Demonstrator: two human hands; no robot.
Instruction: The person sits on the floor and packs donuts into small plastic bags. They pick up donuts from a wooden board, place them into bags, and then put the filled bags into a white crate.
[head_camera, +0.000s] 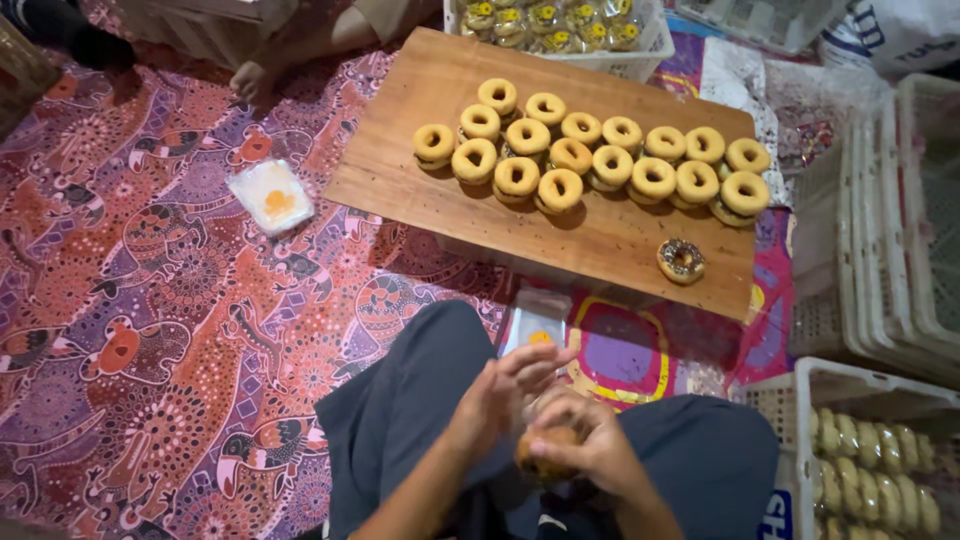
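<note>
A person is sitting on the floor in dark trousers, seen from above, with both hands meeting over the lap. The right hand (590, 448) is curling closed around a plain golden doughnut (545, 452), gripping it from the right and above. The left hand (510, 388) is hovering just beside it with fingers loosely spread and half open; whether it is touching the doughnut is unclear.

Just beyond the knees, a small clear plastic bag (537, 325) with an orange mark is lying on a colourful patterned mat (150, 330). At lower right, a white plastic crate (800, 390) is holding rows of wrapped doughnuts.

Farther out, a low wooden board (420, 170) is carrying two rows of plain ring doughnuts (590, 160), sitting close together and touching. One chocolate-topped doughnut with sprinkles (681, 260) is lying apart near the board's front right corner. To the left of the board, another clear bag (270, 195) with an orange centre is resting on the mat.

At the far edge, a white basket of packaged doughnuts (640, 55) is standing behind the board, and another person's bare foot (252, 82) is resting on the mat.
</note>
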